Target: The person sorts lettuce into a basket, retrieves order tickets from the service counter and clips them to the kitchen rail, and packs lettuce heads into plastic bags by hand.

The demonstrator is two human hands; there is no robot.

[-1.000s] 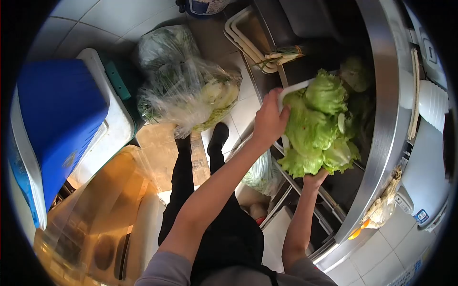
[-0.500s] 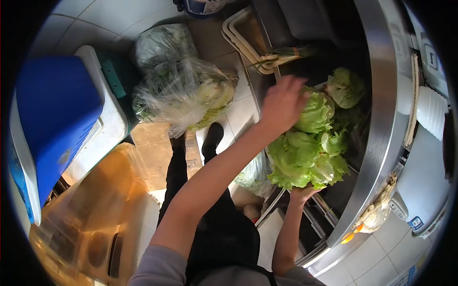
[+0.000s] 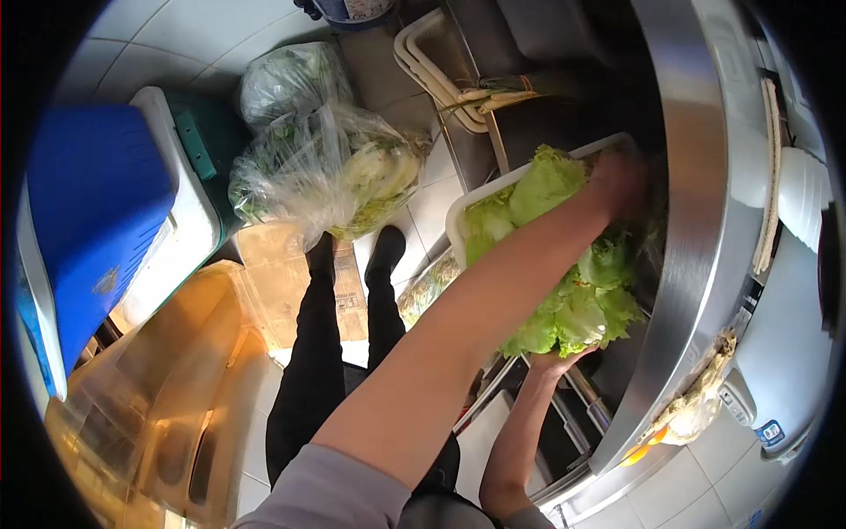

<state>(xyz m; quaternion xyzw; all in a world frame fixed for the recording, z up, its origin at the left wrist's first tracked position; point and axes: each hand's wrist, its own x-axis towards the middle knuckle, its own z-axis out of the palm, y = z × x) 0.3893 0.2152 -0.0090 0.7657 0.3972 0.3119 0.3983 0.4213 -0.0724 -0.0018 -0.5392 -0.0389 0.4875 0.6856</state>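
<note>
Green lettuce (image 3: 586,309) is heaped in a white container (image 3: 456,220) inside the dark, open steel unit. My left hand (image 3: 621,185), smeared by motion, is over the container's far right part; its fingers and anything in them cannot be made out. My left forearm crosses above the leaves and covers part of them. At the near end, my right hand (image 3: 557,361) holds the container from below, its fingers partly hidden under overhanging leaves.
Green onions (image 3: 507,97) lie by nested cream trays (image 3: 432,70). Clear bags of greens (image 3: 326,172) stand on the floor beside cardboard (image 3: 273,273). Left are a blue crate (image 3: 97,212) and an amber tub (image 3: 159,397). A steel edge (image 3: 692,176) curves along the right.
My left hand has left the container's upper left rim and moved right across the lettuce. More of the white rim shows. My right hand stays at the near end, and the view has shifted slightly.
</note>
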